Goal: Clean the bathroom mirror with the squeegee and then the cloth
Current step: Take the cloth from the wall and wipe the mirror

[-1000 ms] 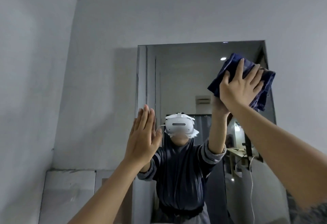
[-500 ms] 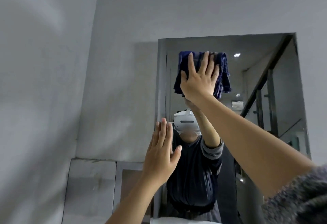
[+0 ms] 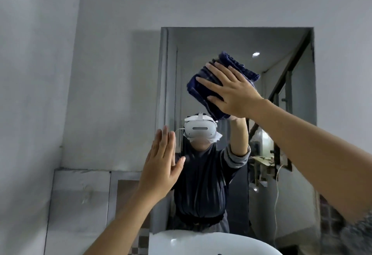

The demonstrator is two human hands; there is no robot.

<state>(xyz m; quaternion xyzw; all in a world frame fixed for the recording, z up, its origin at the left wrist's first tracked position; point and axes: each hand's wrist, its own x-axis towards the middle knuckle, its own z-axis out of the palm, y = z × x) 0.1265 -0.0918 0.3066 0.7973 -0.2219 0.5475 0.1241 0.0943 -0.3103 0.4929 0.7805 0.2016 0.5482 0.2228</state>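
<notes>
The frameless rectangular mirror [image 3: 298, 97] hangs on the grey wall straight ahead. My right hand [image 3: 231, 91] presses a folded dark blue cloth [image 3: 203, 87] flat against the glass in the mirror's upper middle, fingers spread and pointing up-left. My left hand [image 3: 161, 168] is raised flat with fingers together at the mirror's lower left edge, holding nothing. The mirror reflects a person in dark clothes with a white headset. No squeegee is in view.
A white basin rim [image 3: 201, 242] curves along the bottom under the mirror. Grey tiles [image 3: 80, 200] cover the lower wall on the left, and a side wall [image 3: 30, 93] closes in on the left.
My right hand has swept the cloth from the mirror's upper right to its upper left, then down and back toward the middle. The view tilted lower, bringing the basin in.
</notes>
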